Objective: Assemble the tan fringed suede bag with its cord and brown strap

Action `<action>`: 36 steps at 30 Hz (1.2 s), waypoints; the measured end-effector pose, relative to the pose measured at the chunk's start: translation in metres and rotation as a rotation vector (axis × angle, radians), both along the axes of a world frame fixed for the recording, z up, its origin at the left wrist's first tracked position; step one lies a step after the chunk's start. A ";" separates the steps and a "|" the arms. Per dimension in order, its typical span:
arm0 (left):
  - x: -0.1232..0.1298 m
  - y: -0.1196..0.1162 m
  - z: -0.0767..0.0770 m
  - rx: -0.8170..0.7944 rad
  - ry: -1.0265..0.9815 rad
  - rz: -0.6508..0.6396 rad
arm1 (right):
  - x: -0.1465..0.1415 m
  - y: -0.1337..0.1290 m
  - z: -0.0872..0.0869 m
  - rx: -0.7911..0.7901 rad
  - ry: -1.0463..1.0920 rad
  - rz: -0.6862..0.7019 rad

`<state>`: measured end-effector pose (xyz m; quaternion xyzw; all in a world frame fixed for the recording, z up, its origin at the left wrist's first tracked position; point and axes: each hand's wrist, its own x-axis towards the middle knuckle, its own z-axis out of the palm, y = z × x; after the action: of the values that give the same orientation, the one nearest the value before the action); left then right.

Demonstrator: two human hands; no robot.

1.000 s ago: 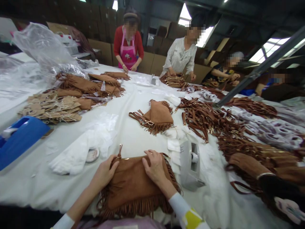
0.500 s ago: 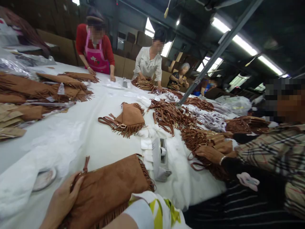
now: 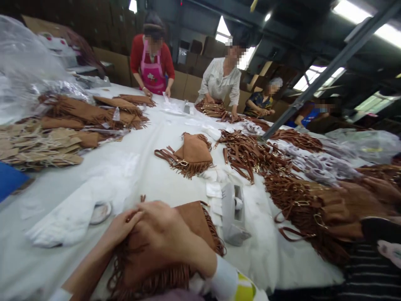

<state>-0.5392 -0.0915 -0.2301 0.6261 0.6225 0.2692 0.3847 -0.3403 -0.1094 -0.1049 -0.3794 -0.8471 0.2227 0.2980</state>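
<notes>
A brown fringed bag (image 3: 196, 217) lies flat on the white-covered table (image 3: 144, 175) right in front of me. My left hand (image 3: 120, 228) is at the bag's upper left corner, its fingers bent around something hidden. Across the bag reaches my right hand (image 3: 163, 228), slightly blurred, its fingertips meeting my left fingers at that corner. What the fingertips pinch is hidden. A small strap end (image 3: 143, 198) pokes up just behind them. Fringe hangs along the bag's right and near edges.
A grey tape dispenser (image 3: 233, 213) stands right of the bag. Beyond are another fringed bag (image 3: 194, 152) and piled straps (image 3: 247, 154). Left are a white roll (image 3: 65, 217), paper pieces (image 3: 40, 146) and stacked bags (image 3: 81, 110). Several people work around the table.
My right hand has come over the bag to its upper left corner, beside my left hand. The view has turned left, and the neighbour at the right is mostly out of frame.
</notes>
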 end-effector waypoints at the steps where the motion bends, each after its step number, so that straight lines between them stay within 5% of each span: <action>1: 0.001 0.002 0.004 -0.018 -0.031 -0.033 | 0.008 0.007 -0.008 -0.017 0.009 -0.068; 3: 0.002 0.002 0.013 -0.059 -0.089 -0.086 | 0.029 0.020 -0.027 -0.038 -0.055 -0.282; 5: 0.004 -0.001 0.027 -0.061 -0.137 -0.119 | 0.048 0.030 -0.048 -0.009 -0.150 -0.339; 11: 0.014 -0.012 0.075 -0.016 -0.251 -0.219 | 0.057 0.038 -0.077 0.037 -0.444 -0.169; 16: 0.016 -0.008 0.072 -0.038 -0.304 -0.137 | 0.055 0.037 -0.082 0.024 -0.625 -0.223; 20: 0.015 0.002 0.065 -0.166 -0.272 -0.092 | 0.059 0.036 -0.066 0.029 -0.646 -0.254; 27: 0.020 0.010 0.103 -0.311 -0.528 -0.175 | 0.071 0.033 0.011 -0.044 -0.634 -0.235; 30: 0.029 0.021 0.087 -0.229 -0.401 -0.136 | 0.076 0.041 0.006 -0.092 -0.703 -0.249; 36: 0.048 0.040 0.017 -0.013 0.040 0.012 | 0.079 0.062 -0.087 -0.162 -0.828 -0.400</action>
<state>-0.4907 -0.0519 -0.2135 0.6252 0.6356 0.2546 0.3746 -0.2613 -0.0473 -0.1919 -0.6141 -0.7850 0.0561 -0.0585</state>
